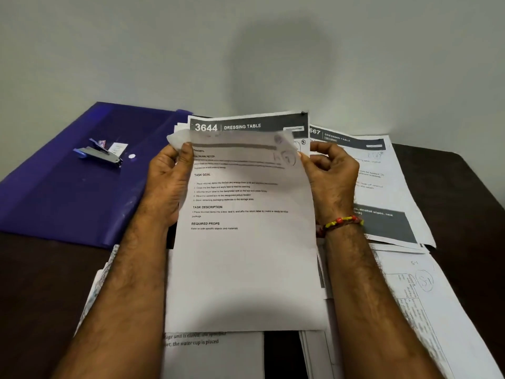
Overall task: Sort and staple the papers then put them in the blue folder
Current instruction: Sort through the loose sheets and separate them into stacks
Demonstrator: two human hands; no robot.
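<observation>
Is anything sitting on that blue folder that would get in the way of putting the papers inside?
Yes. A stapler lies on top of the closed blue folder, near its middle, so it must come off first. Both hands hold the papers beside it.

Non-task items in view: furniture, wall, wrist ornament.
Dark brown table, surface matte; plain pale grey wall behind, bearing a soft round shadow; one beaded thread bracelet, red and yellow beads, worn at a wrist.
</observation>
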